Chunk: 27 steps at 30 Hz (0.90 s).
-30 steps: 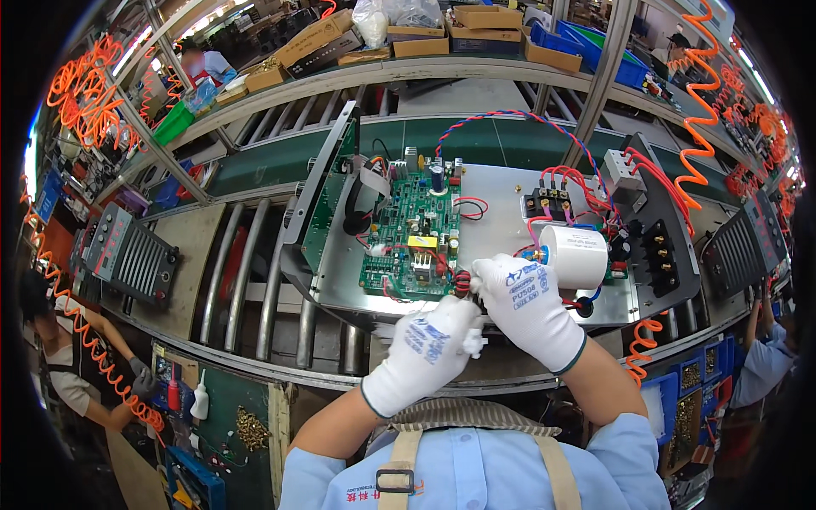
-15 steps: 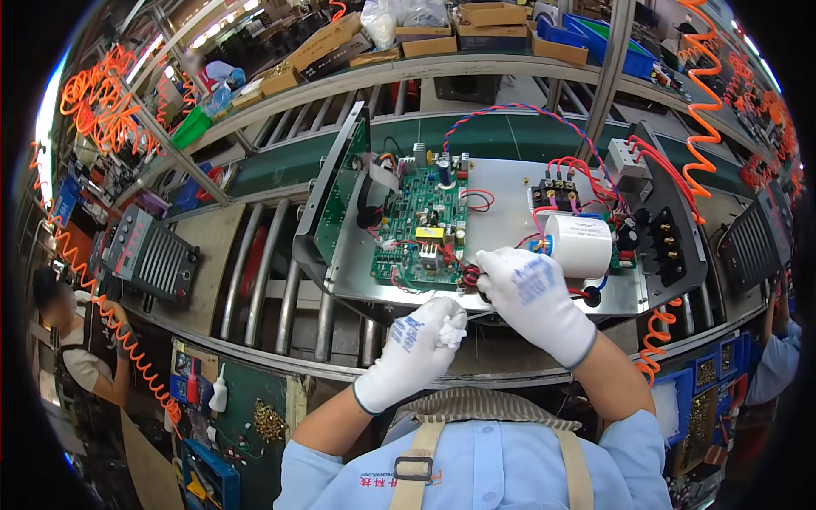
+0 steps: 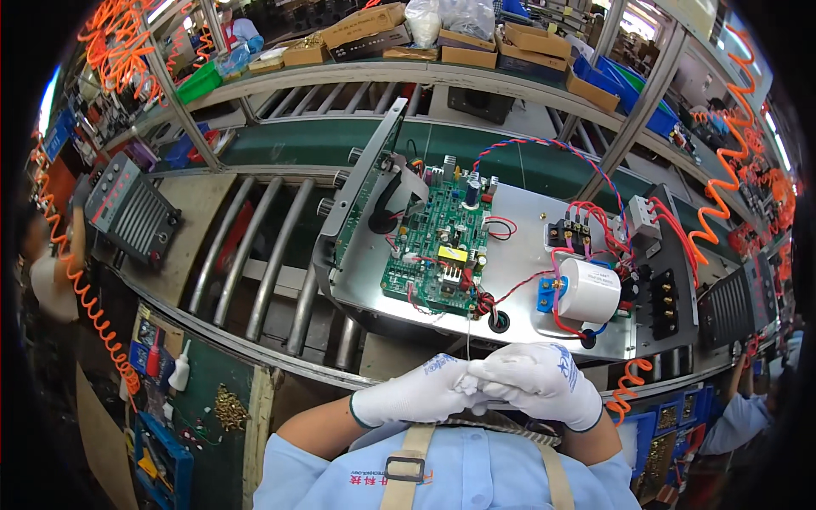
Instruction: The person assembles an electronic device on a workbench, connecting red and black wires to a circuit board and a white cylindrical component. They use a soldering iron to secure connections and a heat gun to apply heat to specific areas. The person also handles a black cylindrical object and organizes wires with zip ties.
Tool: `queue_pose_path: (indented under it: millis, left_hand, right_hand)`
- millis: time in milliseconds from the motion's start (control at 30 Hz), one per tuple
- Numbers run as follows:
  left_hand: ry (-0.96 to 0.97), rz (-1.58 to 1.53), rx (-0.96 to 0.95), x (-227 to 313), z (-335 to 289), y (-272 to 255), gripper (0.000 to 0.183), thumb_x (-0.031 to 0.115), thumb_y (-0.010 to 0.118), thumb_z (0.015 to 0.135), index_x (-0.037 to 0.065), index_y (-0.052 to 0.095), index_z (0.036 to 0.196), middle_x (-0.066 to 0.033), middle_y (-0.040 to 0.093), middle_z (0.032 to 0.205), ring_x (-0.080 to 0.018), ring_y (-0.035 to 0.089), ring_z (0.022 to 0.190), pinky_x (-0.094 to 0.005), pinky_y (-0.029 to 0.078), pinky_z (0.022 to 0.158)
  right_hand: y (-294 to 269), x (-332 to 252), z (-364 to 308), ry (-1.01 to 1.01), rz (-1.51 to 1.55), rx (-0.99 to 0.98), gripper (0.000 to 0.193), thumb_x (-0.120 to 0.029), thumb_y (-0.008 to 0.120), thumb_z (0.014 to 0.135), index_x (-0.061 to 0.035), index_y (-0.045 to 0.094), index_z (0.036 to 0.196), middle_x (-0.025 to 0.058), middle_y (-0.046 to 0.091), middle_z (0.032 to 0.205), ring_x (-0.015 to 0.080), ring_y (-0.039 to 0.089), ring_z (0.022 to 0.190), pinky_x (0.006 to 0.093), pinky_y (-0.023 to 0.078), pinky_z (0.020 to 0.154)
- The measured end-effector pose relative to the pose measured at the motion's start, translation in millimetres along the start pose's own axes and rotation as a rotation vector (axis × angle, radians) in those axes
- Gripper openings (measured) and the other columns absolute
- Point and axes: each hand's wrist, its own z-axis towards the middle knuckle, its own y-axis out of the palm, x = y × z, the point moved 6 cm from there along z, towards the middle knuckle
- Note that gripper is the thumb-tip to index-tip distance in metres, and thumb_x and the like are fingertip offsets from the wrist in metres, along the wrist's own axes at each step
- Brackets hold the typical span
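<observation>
My left hand (image 3: 425, 391) and my right hand (image 3: 535, 382), both in white gloves, meet in front of my chest with fingers closed and touching. A thin white strand (image 3: 468, 340), perhaps a cable tie, runs from the chassis edge down to where the fingers meet. Whatever lies between the fingertips is hidden. Just beyond them sits an open metal chassis (image 3: 518, 212) with a green circuit board (image 3: 433, 246), a large white cylindrical capacitor (image 3: 588, 291) and a black terminal block (image 3: 568, 238). A red and black wire bundle (image 3: 484, 303) lies near the strand's upper end.
The chassis stands on a roller conveyor (image 3: 279, 255). Grey-black machines (image 3: 132, 212) flank it left and right. Orange coiled hoses (image 3: 727, 178) hang on both sides. Cardboard boxes (image 3: 365, 34) line the far shelf; a blue tool tray (image 3: 166, 459) lies at lower left. Other people work at both sides.
My right hand has left the wires on the chassis and come back towards my chest, meeting my left hand. The left hand has also drawn nearer. The view has shifted and tilted.
</observation>
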Motion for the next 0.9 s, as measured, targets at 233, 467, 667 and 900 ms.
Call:
queue_pose_path:
  millis: [233,467,667,900]
  left_hand:
    - [0.275,-0.118,-0.086,-12,-19,-21,0.029,0.035,0.058,0.100,0.008,0.067,0.107,0.0035,0.064,0.076,-0.0023,0.050,0.058,-0.0217,0.038,0.048]
    - [0.617,0.377,0.652,-2,-100,-110,0.032,0.017,0.047,0.101,-0.005,0.063,0.118,-0.0149,0.072,0.101,-0.0210,0.068,0.089,-0.0337,0.055,0.082]
    - [0.469,-0.114,0.203,2,-76,-86,0.035,0.010,0.057,0.094,-0.003,0.058,0.126,-0.0143,0.069,0.090,-0.0154,0.065,0.081,-0.0293,0.052,0.077]
    - [0.578,0.174,0.745,23,-53,-85,0.029,0.017,0.053,0.102,-0.005,0.059,0.120,-0.0028,0.063,0.074,-0.0061,0.056,0.067,-0.0223,0.047,0.067]
  right_hand:
    - [11,-23,56,-0.059,-0.142,-0.086,0.025,-0.012,0.074,0.082,-0.0066,0.071,0.106,0.0075,0.071,0.083,0.0247,0.067,0.065,0.0326,0.053,0.059]
    - [-24,-11,30,0.509,0.340,0.435,0.015,-0.004,0.072,0.086,0.0027,0.073,0.099,0.0105,0.074,0.086,0.0176,0.072,0.073,0.0297,0.058,0.071]
    - [12,-31,113,0.164,0.139,-0.179,0.015,0.002,0.067,0.088,0.0024,0.071,0.103,0.0130,0.073,0.101,0.0274,0.071,0.096,0.0345,0.056,0.085]
    - [-62,43,202,-0.018,-0.556,-0.321,0.029,-0.006,0.060,0.083,-0.0146,0.069,0.109,0.0101,0.066,0.089,0.0314,0.066,0.085,0.0381,0.053,0.074]
